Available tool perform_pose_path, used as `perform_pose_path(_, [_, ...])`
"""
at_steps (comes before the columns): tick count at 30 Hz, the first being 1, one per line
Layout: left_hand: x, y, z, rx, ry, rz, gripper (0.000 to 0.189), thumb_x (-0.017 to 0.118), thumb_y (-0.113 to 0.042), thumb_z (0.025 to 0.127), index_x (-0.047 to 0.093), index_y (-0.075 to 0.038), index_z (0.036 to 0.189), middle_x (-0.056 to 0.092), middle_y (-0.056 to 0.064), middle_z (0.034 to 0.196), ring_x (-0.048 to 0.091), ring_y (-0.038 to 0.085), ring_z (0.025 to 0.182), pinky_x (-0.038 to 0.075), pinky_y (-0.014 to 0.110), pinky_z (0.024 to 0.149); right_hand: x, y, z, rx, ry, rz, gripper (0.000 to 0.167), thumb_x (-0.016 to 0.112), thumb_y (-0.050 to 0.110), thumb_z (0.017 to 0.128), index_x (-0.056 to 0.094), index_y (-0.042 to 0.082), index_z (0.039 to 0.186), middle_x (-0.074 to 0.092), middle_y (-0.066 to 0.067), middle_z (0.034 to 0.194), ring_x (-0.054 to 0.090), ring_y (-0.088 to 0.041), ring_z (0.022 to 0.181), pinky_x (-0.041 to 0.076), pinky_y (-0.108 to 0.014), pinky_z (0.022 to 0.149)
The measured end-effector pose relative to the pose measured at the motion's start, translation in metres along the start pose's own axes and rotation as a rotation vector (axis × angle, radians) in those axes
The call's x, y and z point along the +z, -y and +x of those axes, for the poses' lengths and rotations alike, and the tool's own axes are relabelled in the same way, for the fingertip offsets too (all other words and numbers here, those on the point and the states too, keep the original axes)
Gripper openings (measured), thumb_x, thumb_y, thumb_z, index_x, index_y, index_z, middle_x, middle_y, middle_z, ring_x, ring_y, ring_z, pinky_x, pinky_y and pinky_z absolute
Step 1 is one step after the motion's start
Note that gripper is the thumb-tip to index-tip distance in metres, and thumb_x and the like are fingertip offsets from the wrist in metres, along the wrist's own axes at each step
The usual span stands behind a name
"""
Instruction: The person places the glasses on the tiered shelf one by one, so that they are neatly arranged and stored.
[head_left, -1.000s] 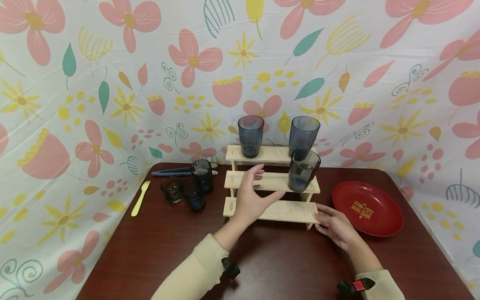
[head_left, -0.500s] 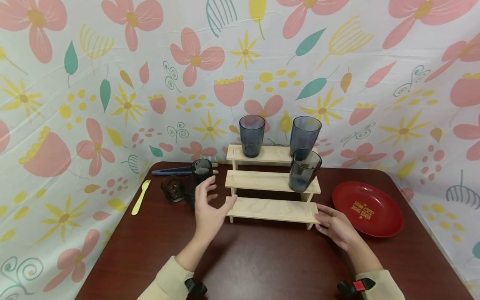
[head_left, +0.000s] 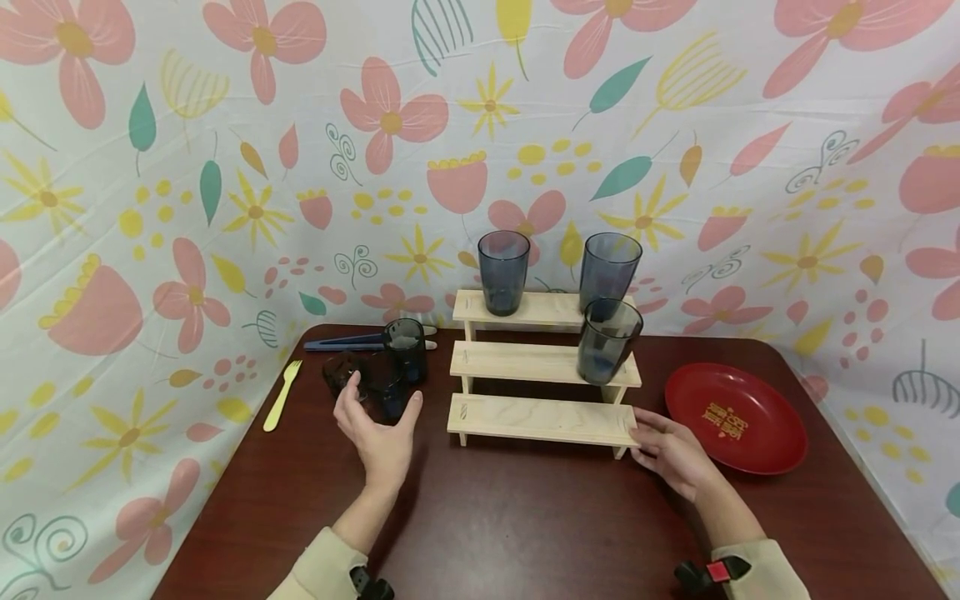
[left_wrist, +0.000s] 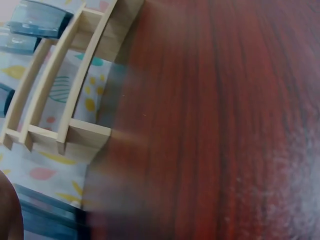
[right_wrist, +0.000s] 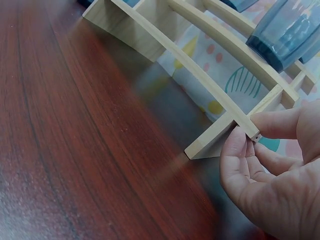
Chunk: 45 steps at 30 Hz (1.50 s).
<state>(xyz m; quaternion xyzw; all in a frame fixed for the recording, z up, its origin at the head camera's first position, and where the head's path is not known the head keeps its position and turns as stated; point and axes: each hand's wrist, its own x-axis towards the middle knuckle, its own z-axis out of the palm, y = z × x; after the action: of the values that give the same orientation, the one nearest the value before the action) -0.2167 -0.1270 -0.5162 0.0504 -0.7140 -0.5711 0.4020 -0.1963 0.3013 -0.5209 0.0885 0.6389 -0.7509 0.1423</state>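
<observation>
My left hand (head_left: 378, 442), fingers and thumb spread, is right in front of a dark drinking glass (head_left: 390, 387) on the left side of the table; contact is unclear. Close by are a second dark glass (head_left: 406, 350) and a dark brownish glass (head_left: 339, 371), partly behind the fingers. My right hand (head_left: 671, 454) pinches the right end of the lowest shelf of a three-tier wooden rack (head_left: 540, 417); the right wrist view shows thumb and fingers on either side of the board (right_wrist: 200, 77). Two bluish glasses (head_left: 503, 275) (head_left: 611, 267) stand on the top tier, a grey one (head_left: 609, 346) on the middle.
Right of the rack lies a red oval plate (head_left: 750, 417) with gold print. A yellow fork (head_left: 281, 397) is at the table's left, and blue tongs (head_left: 341, 343) lie behind the dark glasses. A flowered cloth (head_left: 300, 167) hangs behind the brown table (head_left: 525, 533).
My left hand has moved left, from in front of the rack to the dark glasses, its fingers still spread. The right hand stays at the rack's end.
</observation>
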Motion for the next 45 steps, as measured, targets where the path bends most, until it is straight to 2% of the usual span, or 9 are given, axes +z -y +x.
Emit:
perform_pose_path(4, [0.002, 0.006, 0.000, -0.082, 0.026, -0.005, 0.095, 0.093, -0.028, 0.080, 0.037, -0.024, 0.157, 0.031, 0.008, 0.155, 0.028, 0.034, 0.143, 0.027, 0.062, 0.111, 0.000, 0.000, 0.000, 0.000, 0.000, 0.000, 0.068, 0.056, 0.008, 0.106, 0.017, -0.007, 0.160, 0.062, 0.000, 0.113, 0.065, -0.011, 0.093, 0.056, -0.029, 0.084])
perform_pose_path(7, [0.005, 0.011, 0.002, -0.140, 0.037, -0.015, 0.097, 0.093, -0.026, 0.080, 0.034, -0.021, 0.158, 0.031, 0.011, 0.156, 0.029, 0.032, 0.146, 0.026, 0.059, 0.116, 0.001, 0.000, 0.000, -0.001, 0.003, -0.004, 0.068, 0.056, 0.008, 0.106, 0.017, -0.007, 0.160, 0.062, 0.000, 0.114, 0.065, -0.011, 0.093, 0.056, -0.029, 0.084])
perform_pose_path(13, [0.011, 0.019, 0.005, -0.207, 0.034, -0.052, 0.100, 0.092, -0.020, 0.081, 0.030, -0.014, 0.159, 0.032, 0.014, 0.161, 0.030, 0.026, 0.150, 0.027, 0.050, 0.120, 0.001, -0.001, -0.001, -0.012, 0.010, -0.003, 0.067, 0.056, 0.008, 0.107, 0.018, -0.008, 0.160, 0.063, 0.000, 0.114, 0.066, -0.011, 0.093, 0.056, -0.029, 0.084])
perform_pose_path(20, [0.015, 0.028, 0.009, -0.279, 0.010, -0.042, 0.098, 0.092, -0.016, 0.081, 0.032, -0.011, 0.158, 0.034, 0.016, 0.157, 0.033, 0.030, 0.146, 0.032, 0.052, 0.116, 0.001, -0.001, 0.000, -0.016, 0.016, 0.004, 0.068, 0.057, 0.008, 0.106, 0.018, -0.008, 0.160, 0.063, 0.000, 0.112, 0.065, -0.011, 0.092, 0.056, -0.029, 0.083])
perform_pose_path(25, [0.018, 0.031, 0.011, -0.292, -0.019, -0.005, 0.097, 0.093, -0.012, 0.079, 0.035, -0.011, 0.156, 0.038, 0.018, 0.149, 0.038, 0.031, 0.139, 0.033, 0.050, 0.115, 0.001, -0.001, 0.000, -0.009, 0.006, 0.006, 0.067, 0.057, 0.008, 0.106, 0.019, -0.007, 0.159, 0.063, 0.000, 0.112, 0.065, -0.011, 0.091, 0.056, -0.028, 0.083])
perform_pose_path(32, [0.020, 0.032, 0.013, -0.311, -0.027, 0.023, 0.095, 0.093, -0.012, 0.078, 0.037, -0.012, 0.155, 0.040, 0.019, 0.145, 0.041, 0.033, 0.135, 0.035, 0.051, 0.111, 0.000, -0.002, -0.001, -0.018, 0.017, 0.000, 0.068, 0.057, 0.008, 0.106, 0.018, -0.008, 0.160, 0.062, 0.001, 0.114, 0.064, -0.010, 0.092, 0.056, -0.029, 0.083])
perform_pose_path(40, [0.016, 0.033, 0.014, -0.309, 0.005, 0.047, 0.093, 0.094, -0.017, 0.078, 0.039, -0.014, 0.153, 0.041, 0.018, 0.146, 0.042, 0.032, 0.137, 0.038, 0.050, 0.111, 0.000, 0.000, -0.001, -0.014, 0.014, -0.002, 0.068, 0.056, 0.008, 0.107, 0.017, -0.007, 0.160, 0.061, 0.001, 0.115, 0.064, -0.010, 0.093, 0.056, -0.029, 0.084])
perform_pose_path(45, [0.011, 0.033, 0.011, -0.291, 0.035, 0.048, 0.092, 0.095, -0.019, 0.077, 0.041, -0.015, 0.152, 0.042, 0.017, 0.144, 0.044, 0.033, 0.134, 0.041, 0.051, 0.107, 0.000, 0.000, -0.001, -0.011, 0.010, -0.006, 0.068, 0.056, 0.008, 0.107, 0.017, -0.007, 0.160, 0.061, 0.001, 0.116, 0.064, -0.010, 0.094, 0.056, -0.029, 0.085])
